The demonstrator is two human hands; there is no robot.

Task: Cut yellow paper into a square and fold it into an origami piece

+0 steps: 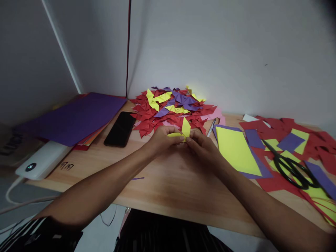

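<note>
A small folded piece of yellow paper (186, 127) is pinched between my two hands above the middle of the table. One pointed flap of it stands up, and another part reaches left behind my left thumb. My left hand (167, 140) grips it from the left, thumb in front. From the right, my right hand (200, 142) closes thumb and fingers on its lower corner. Just behind my hands lies a heap of folded paper shapes (148, 117) in red, purple, yellow and pink; a few yellow ones bear small drawn faces.
At left are a black phone (120, 129), purple sheets (78, 115) stacked over other colours, and a white power bank (46, 161) with a cable. To the right lie a pen (211, 128), yellow sheets (236, 150) on purple ones, black-handled scissors (291, 168) and red scraps (278, 129). A wall stands behind.
</note>
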